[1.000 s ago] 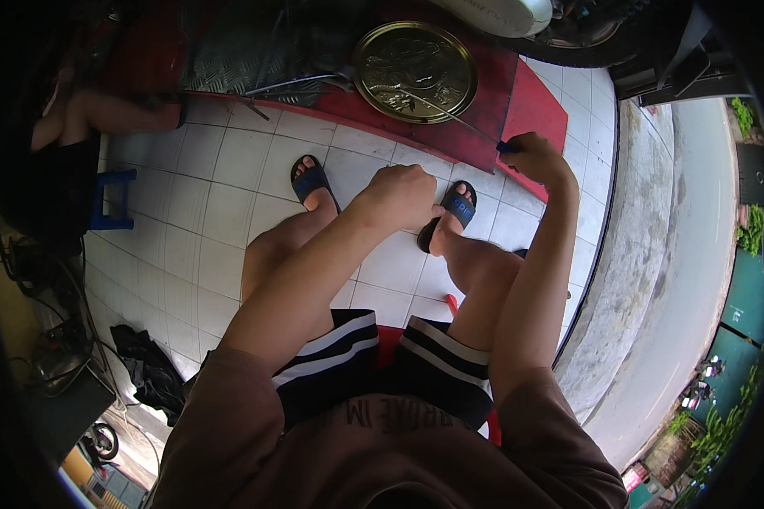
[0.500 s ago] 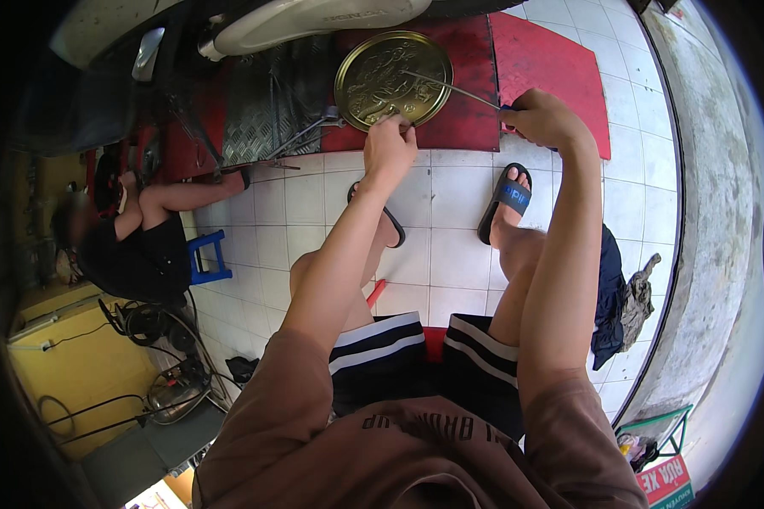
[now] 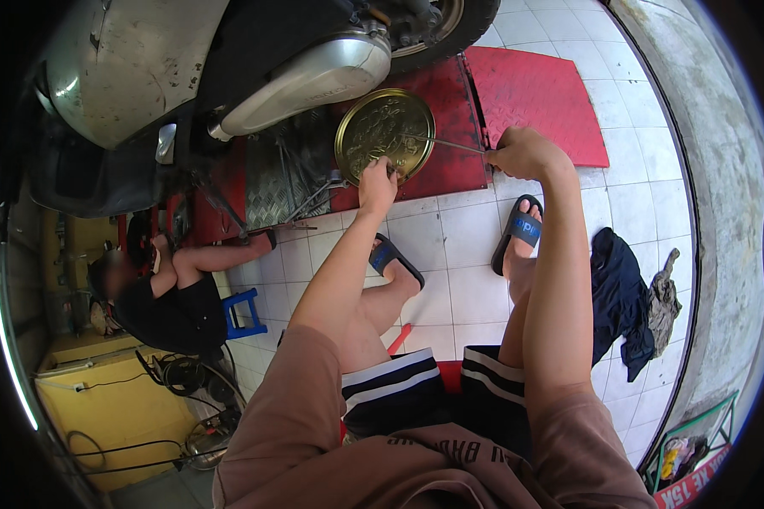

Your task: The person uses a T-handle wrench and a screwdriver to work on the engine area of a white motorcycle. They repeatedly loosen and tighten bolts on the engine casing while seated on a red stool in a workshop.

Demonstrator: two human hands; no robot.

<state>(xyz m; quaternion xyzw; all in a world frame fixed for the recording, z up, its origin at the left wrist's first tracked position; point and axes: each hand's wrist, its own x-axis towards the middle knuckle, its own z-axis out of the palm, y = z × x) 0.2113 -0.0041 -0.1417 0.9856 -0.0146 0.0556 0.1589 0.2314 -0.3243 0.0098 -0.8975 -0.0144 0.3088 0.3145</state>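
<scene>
A round brass-coloured tray (image 3: 384, 134) with dark bits in it lies on a red ramp (image 3: 530, 93) under a scooter (image 3: 229, 59). My left hand (image 3: 377, 182) rests on the tray's near rim, fingers curled on it. My right hand (image 3: 522, 153) is closed around the handle of a long thin metal tool (image 3: 446, 144), whose tip reaches left over the tray. I sit low, with my knees up and blue-strapped sandals (image 3: 518, 233) on the white tiles.
Another person (image 3: 174, 293) sits on a small blue stool (image 3: 238, 312) at the left, legs stretched toward the scooter. Dark cloths (image 3: 624, 297) lie on the tiles at right beside a concrete kerb. A yellow cabinet (image 3: 115, 399) and cables stand at lower left.
The view has swung up toward the scooter. My left hand has gone from my knee out to the tray's rim, and my right hand has kept the thin tool pointed at the tray.
</scene>
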